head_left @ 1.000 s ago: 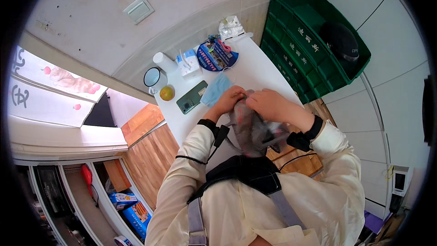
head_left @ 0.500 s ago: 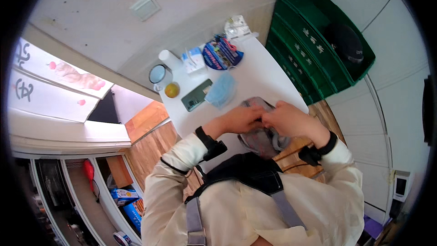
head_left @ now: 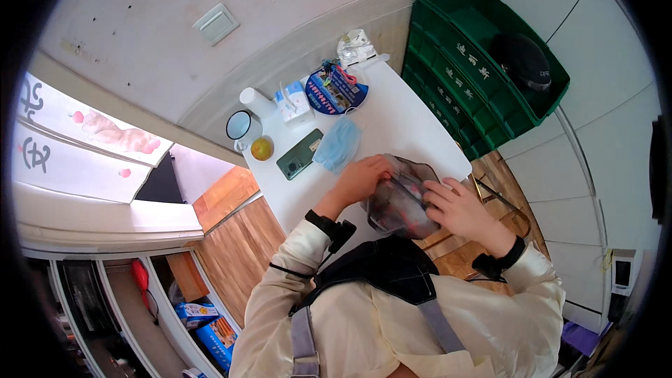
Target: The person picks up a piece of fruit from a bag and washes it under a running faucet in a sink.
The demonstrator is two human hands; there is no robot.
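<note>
A grey, see-through mesh pouch [head_left: 399,208] with a dark zipper line and reddish marks sits at the table's near edge, close to my body. My left hand [head_left: 360,180] grips its upper left side, with the fingertips closed at the rim. On the opposite side is my right hand [head_left: 458,211], fingers spread and bent, the tips touching the pouch's right edge. What lies inside the pouch I cannot make out. Just beyond my left hand are a light blue face mask [head_left: 337,143] and a dark green phone [head_left: 300,155] lying camera side up.
Farther back on the white table [head_left: 402,112] stand an enamel mug [head_left: 243,128], a yellowish fruit [head_left: 262,148], a white cup [head_left: 257,101], a tissue pack [head_left: 293,103] and a blue fan-shaped card [head_left: 334,92]. Stacked green crates [head_left: 462,63], a black cap [head_left: 521,61] in the top one, stand right.
My hands have moved apart: the right one has shifted right and its fingers have spread. The pouch is flatter and more of its face shows.
</note>
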